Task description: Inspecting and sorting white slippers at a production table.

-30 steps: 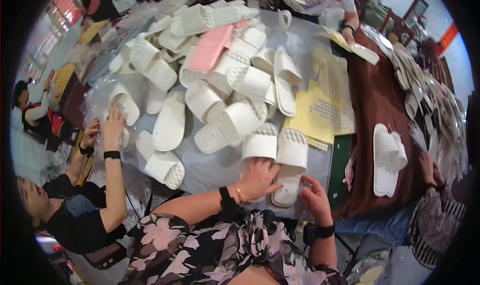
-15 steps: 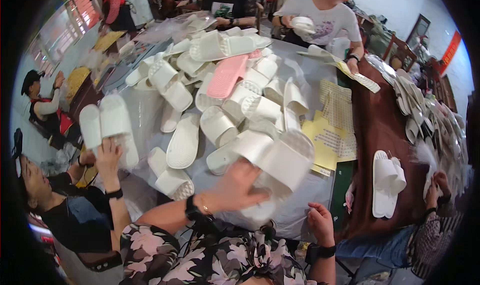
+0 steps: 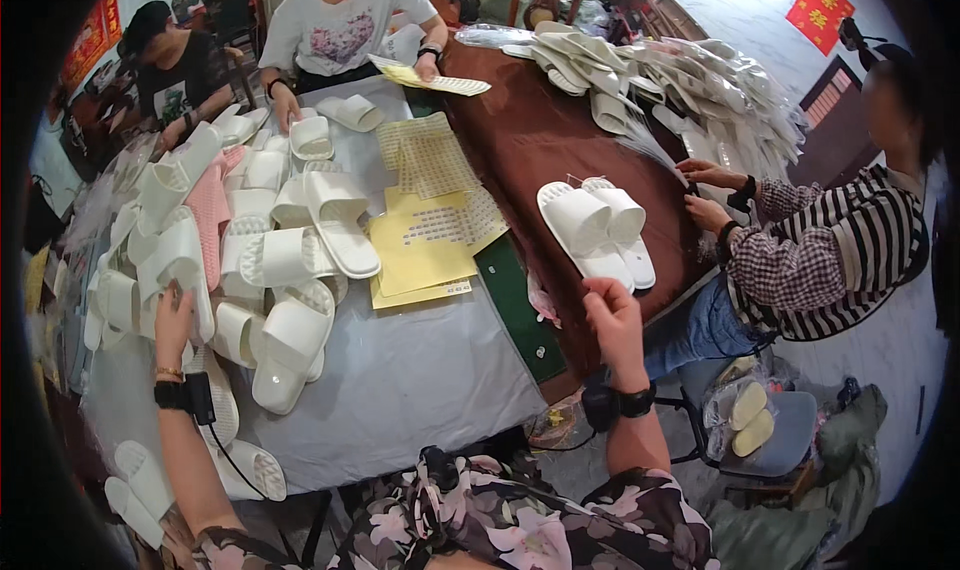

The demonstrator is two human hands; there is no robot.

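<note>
My left hand (image 3: pixel 174 322) is at the near left of the pile, its fingers closed over the edge of a white slipper (image 3: pixel 183 255). Beside that slipper, a pink slipper (image 3: pixel 210 195) lies among several other white ones. Out to the right, my right hand (image 3: pixel 614 320) is raised with curled fingers and the thumb near the fingertips; anything small between them is too hard to make out. Just beyond it, a pair of white slippers (image 3: pixel 598 228) rests on the brown cloth (image 3: pixel 490 100). Another white slipper (image 3: pixel 293 348) lies at the near side of the pile.
Yellow label sheets (image 3: pixel 425 235) lie mid-table. Across it, a person in a white shirt (image 3: pixel 345 25) touches a slipper and holds a yellow sheet. At right, a person in a striped vest (image 3: pixel 840 260) handles clear plastic by bagged slippers (image 3: pixel 700 90). A chair (image 3: pixel 775 430) stands near right.
The view has swung right. My left hand has left the slippers near the table's front and reached into the pile's left part. My right hand has moved right, closer to the pair on the cloth.
</note>
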